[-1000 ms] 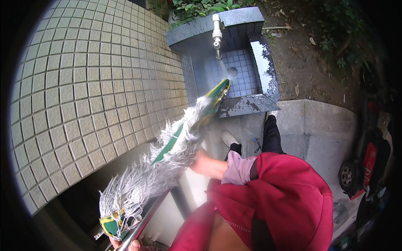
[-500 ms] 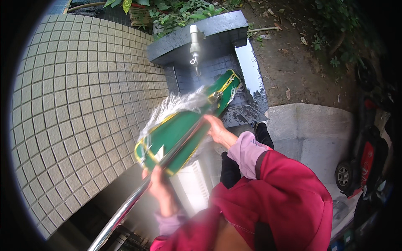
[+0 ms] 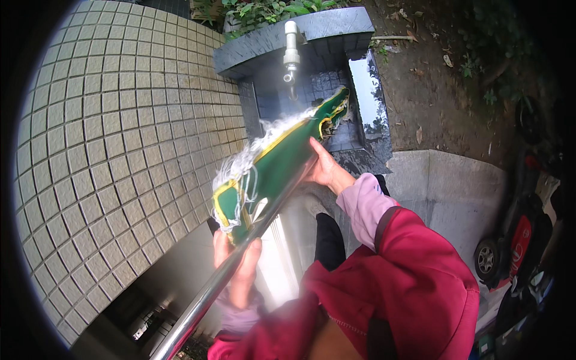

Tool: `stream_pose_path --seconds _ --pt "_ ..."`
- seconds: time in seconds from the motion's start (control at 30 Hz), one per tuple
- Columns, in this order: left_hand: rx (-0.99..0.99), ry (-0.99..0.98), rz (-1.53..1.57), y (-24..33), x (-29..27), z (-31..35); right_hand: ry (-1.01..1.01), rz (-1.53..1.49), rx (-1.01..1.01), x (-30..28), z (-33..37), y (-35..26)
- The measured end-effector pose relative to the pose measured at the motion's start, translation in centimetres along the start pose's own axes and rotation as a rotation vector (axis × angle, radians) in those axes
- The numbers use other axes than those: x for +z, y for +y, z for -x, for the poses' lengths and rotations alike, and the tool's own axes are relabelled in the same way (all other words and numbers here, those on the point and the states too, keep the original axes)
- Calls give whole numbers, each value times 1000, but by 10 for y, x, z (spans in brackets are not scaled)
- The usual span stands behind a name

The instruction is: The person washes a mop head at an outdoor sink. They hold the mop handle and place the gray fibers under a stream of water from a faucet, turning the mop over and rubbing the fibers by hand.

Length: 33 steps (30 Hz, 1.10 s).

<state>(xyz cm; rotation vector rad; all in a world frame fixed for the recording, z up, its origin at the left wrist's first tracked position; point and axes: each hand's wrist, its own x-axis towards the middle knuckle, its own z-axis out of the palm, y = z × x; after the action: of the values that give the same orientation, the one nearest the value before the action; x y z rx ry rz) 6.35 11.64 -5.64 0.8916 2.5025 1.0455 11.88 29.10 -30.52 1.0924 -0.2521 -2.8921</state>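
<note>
A flat dust mop with a green cloth backing (image 3: 285, 153), yellow trim and a white string fringe (image 3: 264, 141) slants across the view. Its far end reaches over the dark tiled sink. The mop's shiny metal pole (image 3: 204, 300) runs from the lower left up along the mop head. My left hand (image 3: 240, 270) is closed round the mop's near end, beside the pole. With its thumb on top, my right hand (image 3: 324, 165) grips the near edge of the green cloth; the fingers beneath are hidden.
A pale tap (image 3: 291, 57) stands over the dark tiled sink (image 3: 375, 96), whose rim is wet. On the left is a tiled wall (image 3: 132, 132). Bare soil and plants (image 3: 264, 18) lie beyond, and a red and black vehicle (image 3: 517, 240) is at the far right.
The mop has tipped more onto its edge, so its green face looks narrower. My right hand has shifted slightly farther out and to the right; the left hand has moved slightly right.
</note>
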Motion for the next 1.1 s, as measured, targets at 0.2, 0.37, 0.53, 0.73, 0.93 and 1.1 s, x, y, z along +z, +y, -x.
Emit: stream_pose_path --seconds 0.2,0.37,0.53,0.73,0.93,1.1 --pt "482 -203 -210 43 -18 -64 5 -90 14 28 -34 -11" --pt "545 -269 -147 -3 -16 -76 -61 485 -82 -5 -34 -4" --pt "421 -329 -158 -41 -31 -49 120 39 26 -27 28 -22" --pt "292 -293 -151 -82 -33 5 132 287 -43 43 9 -11" --pt "-3 -173 -80 -103 -33 30 486 503 -153 57 -33 18" --pt "183 -225 -116 -73 -36 -8 333 208 -237 48 -23 -1"
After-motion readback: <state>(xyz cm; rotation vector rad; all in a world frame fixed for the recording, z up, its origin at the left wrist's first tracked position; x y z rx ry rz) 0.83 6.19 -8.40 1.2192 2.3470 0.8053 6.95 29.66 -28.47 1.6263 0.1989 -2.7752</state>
